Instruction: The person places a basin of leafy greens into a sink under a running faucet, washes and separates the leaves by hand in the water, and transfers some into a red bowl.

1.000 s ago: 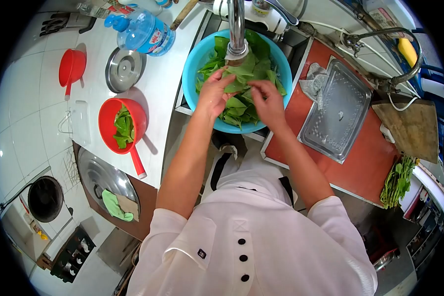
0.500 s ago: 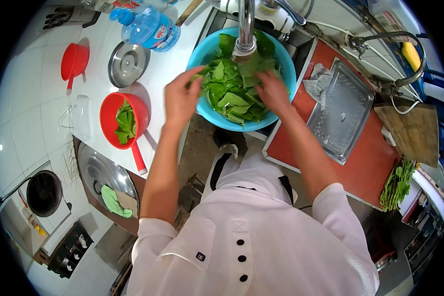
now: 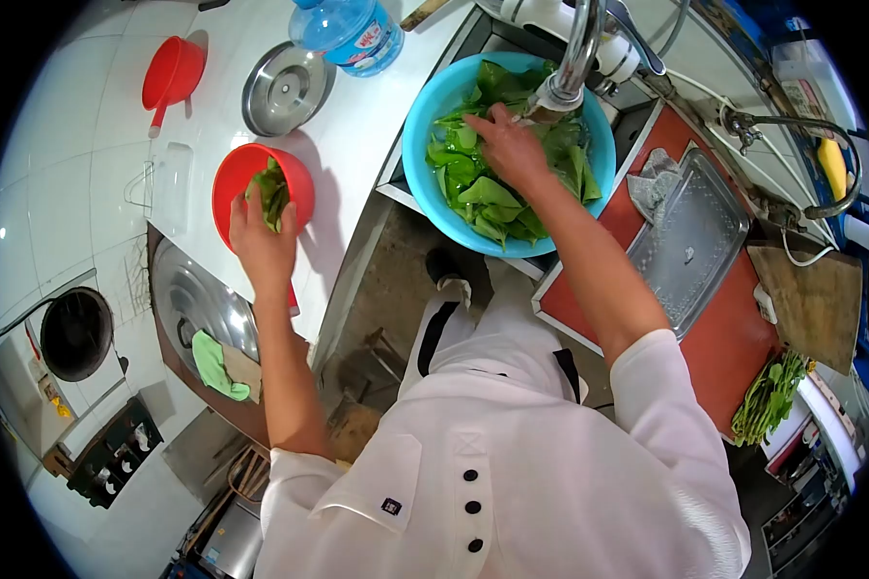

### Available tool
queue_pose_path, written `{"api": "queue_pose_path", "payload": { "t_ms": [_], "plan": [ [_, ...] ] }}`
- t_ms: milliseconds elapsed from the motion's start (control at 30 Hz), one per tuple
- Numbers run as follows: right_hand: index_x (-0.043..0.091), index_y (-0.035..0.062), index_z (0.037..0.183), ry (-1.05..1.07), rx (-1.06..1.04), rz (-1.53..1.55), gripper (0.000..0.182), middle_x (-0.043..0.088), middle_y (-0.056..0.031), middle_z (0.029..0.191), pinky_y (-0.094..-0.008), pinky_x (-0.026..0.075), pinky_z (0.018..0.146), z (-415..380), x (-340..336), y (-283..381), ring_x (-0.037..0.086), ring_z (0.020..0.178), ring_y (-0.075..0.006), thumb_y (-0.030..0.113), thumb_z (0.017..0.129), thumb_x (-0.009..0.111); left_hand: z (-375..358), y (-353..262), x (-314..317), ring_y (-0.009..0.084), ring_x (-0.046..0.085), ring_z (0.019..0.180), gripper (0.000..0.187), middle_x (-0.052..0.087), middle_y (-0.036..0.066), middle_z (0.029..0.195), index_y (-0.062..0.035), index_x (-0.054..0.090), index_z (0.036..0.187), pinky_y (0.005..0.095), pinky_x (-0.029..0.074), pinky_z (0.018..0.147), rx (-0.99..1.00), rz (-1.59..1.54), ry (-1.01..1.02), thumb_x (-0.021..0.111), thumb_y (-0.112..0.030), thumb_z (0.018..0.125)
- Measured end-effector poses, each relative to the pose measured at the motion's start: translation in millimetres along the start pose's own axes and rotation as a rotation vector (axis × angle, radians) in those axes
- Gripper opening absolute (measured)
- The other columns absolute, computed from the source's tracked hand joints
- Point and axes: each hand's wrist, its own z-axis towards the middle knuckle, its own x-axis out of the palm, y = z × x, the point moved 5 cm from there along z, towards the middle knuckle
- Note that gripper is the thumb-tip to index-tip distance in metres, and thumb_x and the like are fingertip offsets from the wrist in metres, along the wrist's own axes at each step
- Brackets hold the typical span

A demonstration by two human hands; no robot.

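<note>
My left hand [image 3: 264, 236] is over the red strainer-like pan [image 3: 224, 189], its fingers curled round some green leaves [image 3: 275, 193] at the pan's inside. My right hand [image 3: 512, 145] reaches into the blue basin [image 3: 415, 154], its fingers among the wet leaves [image 3: 488, 193]; whether they grip any is hidden. Above the basin, close to that hand, hangs the metal faucet [image 3: 562, 89]. The basin sits in the sink under it.
A metal lid [image 3: 285, 89], a blue bottle [image 3: 362, 39] and a second red pan [image 3: 172, 77] stand on the white counter [image 3: 357, 125]. On the red board [image 3: 724, 367] at right lie a metal tray [image 3: 690, 251] and a grey cloth [image 3: 653, 185].
My left hand has moved from the basin to the red pan and closed round leaves there. My right hand stays in the basin, further up among the leaves. The view has shifted.
</note>
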Motion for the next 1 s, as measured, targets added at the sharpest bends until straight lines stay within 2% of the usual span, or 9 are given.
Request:
{"api": "queue_pose_path", "payload": {
  "t_ms": [100, 167, 233, 300, 400, 500, 533, 667, 1000],
  "plan": [
    [0.068, 0.0154, 0.1, -0.01, -0.11, -0.087, 0.024, 0.053, -0.0091, 0.105, -0.0402, 0.05, 0.076, 8, 1, 1, 0.058, 0.092, -0.0308, 0.012, 0.077, 0.063, -5, -58, -12, 0.0399, 0.053, 0.109, 0.047, 0.052, 0.022, 0.123, -0.0002, 0.056, 0.122, 0.0423, 0.044, 0.092, 0.143, -0.265, -0.127, 0.068, -0.016, 0.08],
    [0.069, 0.0153, 0.095, -0.152, -0.119, 0.053, 0.019, 0.054, -0.0082, 0.109, -0.0407, 0.049, 0.078, 4, -15, 2, 0.057, 0.091, -0.0314, 0.012, 0.076, 0.064, -11, -84, 18, 0.0322, 0.057, 0.106, 0.044, 0.056, 0.018, 0.118, -0.0004, 0.056, 0.122, 0.0382, 0.046, 0.09, 0.076, -0.641, 0.037, 0.067, -0.012, 0.081],
    [0.068, 0.0121, 0.09, -0.296, -0.138, 0.148, 0.014, 0.059, -0.0061, 0.102, -0.0364, 0.05, 0.075, -3, -27, -1, 0.06, 0.083, -0.0254, 0.012, 0.077, 0.064, -19, -122, 49, 0.0221, 0.058, 0.102, 0.041, 0.059, 0.013, 0.114, -0.0003, 0.056, 0.122, 0.033, 0.046, 0.088, -0.252, -1.081, 0.343, 0.066, -0.012, 0.084],
    [0.066, 0.0049, 0.095, -0.149, 0.349, 0.602, 0.017, 0.066, -0.011, 0.088, -0.0346, 0.051, 0.073, -11, -18, -31, 0.065, 0.08, -0.0262, 0.014, 0.081, 0.062, -21, -152, 85, 0.0137, 0.059, 0.093, 0.046, 0.062, 0.007, 0.105, -0.0001, 0.051, 0.128, 0.0271, 0.048, 0.084, -0.377, -1.203, 0.504, 0.064, -0.019, 0.088],
    [0.063, -0.0004, 0.093, -0.142, 0.449, 0.945, 0.016, 0.064, -0.0064, 0.076, -0.0271, 0.049, 0.067, -28, -37, -31, 0.062, 0.071, -0.0145, 0.01, 0.082, 0.063, -21, -194, 128, 0.0121, 0.059, 0.087, 0.04, 0.062, 0.006, 0.099, 0.0013, 0.054, 0.12, 0.0303, 0.049, 0.083, -0.673, -1.487, 0.691, 0.064, -0.022, 0.089],
    [0.06, -0.0019, 0.092, -0.175, 0.478, 1.215, 0.016, 0.062, -0.0031, 0.077, -0.0224, 0.047, 0.064, -47, -44, -31, 0.058, 0.071, -0.0075, 0.009, 0.082, 0.065, -19, -236, 140, 0.0131, 0.059, 0.082, 0.031, 0.061, 0.005, 0.096, -0.0025, 0.058, 0.108, 0.0344, 0.051, 0.081, -0.748, -1.696, 0.898, 0.064, -0.026, 0.089],
    [0.06, -0.0007, 0.093, -0.16, 0.467, 1.208, 0.015, 0.063, -0.0036, 0.078, -0.0229, 0.048, 0.063, -51, -45, -32, 0.058, 0.07, -0.0087, 0.009, 0.083, 0.065, -18, -246, 139, 0.0138, 0.059, 0.081, 0.021, 0.059, 0.003, 0.09, -0.0068, 0.058, 0.098, 0.0369, 0.051, 0.08, -0.711, -1.679, 0.893, 0.061, -0.027, 0.092],
    [0.06, 0.0016, 0.093, -0.139, 0.485, 1.323, 0.012, 0.063, -0.0035, 0.082, -0.0244, 0.049, 0.065, -65, -49, -42, 0.059, 0.071, -0.0105, 0.011, 0.086, 0.064, -18, -260, 156, 0.0137, 0.061, 0.08, 0.02, 0.062, 0.003, 0.091, -0.0076, 0.059, 0.101, 0.0347, 0.051, 0.075, -0.758, -1.654, 0.847, 0.053, -0.026, 0.096],
    [0.055, 0.0036, 0.112, -0.299, 0.826, 1.661, 0.028, 0.062, -0.0044, 0.095, -0.032, 0.051, 0.073, -60, -42, -44, 0.061, 0.083, -0.0148, 0.025, 0.094, 0.054, -19, -255, 159, 0.0097, 0.06, 0.075, 0.014, 0.065, 0.0, 0.084, -0.0093, 0.063, 0.09, 0.0263, 0.047, 0.068, -0.686, -1.689, 0.718, 0.058, -0.022, 0.093]
  ]
}}
